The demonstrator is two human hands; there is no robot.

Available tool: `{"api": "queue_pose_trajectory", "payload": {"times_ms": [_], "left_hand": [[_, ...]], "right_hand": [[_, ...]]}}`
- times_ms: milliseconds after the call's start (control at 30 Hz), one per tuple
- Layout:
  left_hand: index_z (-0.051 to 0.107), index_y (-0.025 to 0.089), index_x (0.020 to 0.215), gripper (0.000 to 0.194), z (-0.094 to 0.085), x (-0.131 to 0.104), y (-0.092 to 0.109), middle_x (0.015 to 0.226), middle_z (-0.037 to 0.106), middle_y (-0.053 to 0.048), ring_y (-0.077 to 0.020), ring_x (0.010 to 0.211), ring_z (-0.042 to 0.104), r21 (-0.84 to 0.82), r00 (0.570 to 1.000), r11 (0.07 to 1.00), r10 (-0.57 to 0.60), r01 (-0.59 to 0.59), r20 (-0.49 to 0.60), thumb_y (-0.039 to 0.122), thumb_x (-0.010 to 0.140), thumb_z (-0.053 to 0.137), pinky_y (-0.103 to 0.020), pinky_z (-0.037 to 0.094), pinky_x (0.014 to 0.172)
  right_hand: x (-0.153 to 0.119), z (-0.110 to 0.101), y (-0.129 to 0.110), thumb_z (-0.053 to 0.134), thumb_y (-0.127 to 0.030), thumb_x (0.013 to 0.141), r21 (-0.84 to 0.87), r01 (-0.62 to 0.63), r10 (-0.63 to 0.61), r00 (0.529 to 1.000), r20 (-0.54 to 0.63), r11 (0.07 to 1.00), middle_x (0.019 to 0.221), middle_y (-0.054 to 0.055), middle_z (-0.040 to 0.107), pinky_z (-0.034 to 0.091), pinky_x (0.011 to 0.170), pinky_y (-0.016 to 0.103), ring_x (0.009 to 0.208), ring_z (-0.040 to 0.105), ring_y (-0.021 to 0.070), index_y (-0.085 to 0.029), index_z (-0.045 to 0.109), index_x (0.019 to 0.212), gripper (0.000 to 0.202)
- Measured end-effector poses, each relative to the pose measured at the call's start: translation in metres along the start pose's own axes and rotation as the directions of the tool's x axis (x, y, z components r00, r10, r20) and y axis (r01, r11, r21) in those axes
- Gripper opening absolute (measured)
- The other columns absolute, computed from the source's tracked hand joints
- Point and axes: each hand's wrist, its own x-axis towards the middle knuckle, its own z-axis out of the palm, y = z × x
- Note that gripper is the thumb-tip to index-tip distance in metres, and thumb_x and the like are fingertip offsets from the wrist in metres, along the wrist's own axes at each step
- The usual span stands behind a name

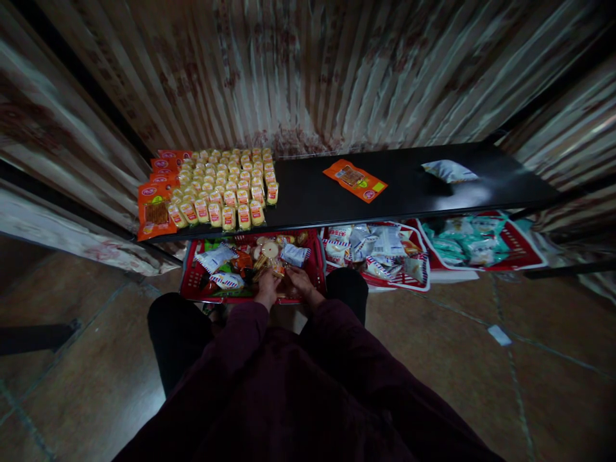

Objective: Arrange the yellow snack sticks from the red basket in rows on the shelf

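Observation:
Both my hands are down in a red basket [188,282] filled with mixed packaged snacks. My left hand [267,284] is closed on a small clear-wrapped snack [274,265], whose kind is too dim to make out. Just to its right, my right hand [300,281] has its fingers bent among the packets; whatever they hold is hidden. Around them lie a pale round item [270,249], a blue-and-white packet [295,255], another white-and-blue packet [215,257] and a striped packet [227,280].
Above the baskets runs a black shelf [303,192]. It bears rows of small yellow wrapped cakes [221,186], several orange packets [154,208], a single orange packet [355,180] and a white packet [449,171]. More red baskets [423,276] [527,253] stand to the right.

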Motion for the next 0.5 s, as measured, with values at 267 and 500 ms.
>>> {"api": "queue_pose_trajectory", "payload": {"times_ms": [267,500], "left_hand": [[0.061,0.022,0.096,0.039,-0.001,-0.013,0.003,0.079,0.067,0.001,-0.0094,0.075,0.063,-0.032,0.992,0.998,0.061,-0.058,0.111,0.002,0.063,0.059,-0.023,0.049,0.077],[0.061,0.022,0.098,0.037,-0.002,-0.017,0.01,0.076,0.066,0.001,-0.0101,0.073,0.063,-0.035,0.993,0.998,0.057,-0.054,0.107,0.004,0.066,0.059,-0.021,0.048,0.07]], "right_hand": [[-0.009,-0.002,-0.003,0.071,-0.036,0.063,-0.148,0.038,-0.033,0.999,0.036,0.988,0.067,-0.002,0.068,0.051,0.071,0.027,0.066,0.06,0.0131,-0.019,0.069,0.07,0.019],[-0.017,0.002,-0.012,0.07,-0.029,0.062,-0.194,0.071,-0.065,0.997,0.042,0.978,0.069,-0.002,0.068,0.05,0.076,0.028,0.07,0.06,0.0137,-0.019,0.07,0.07,0.013]]}}
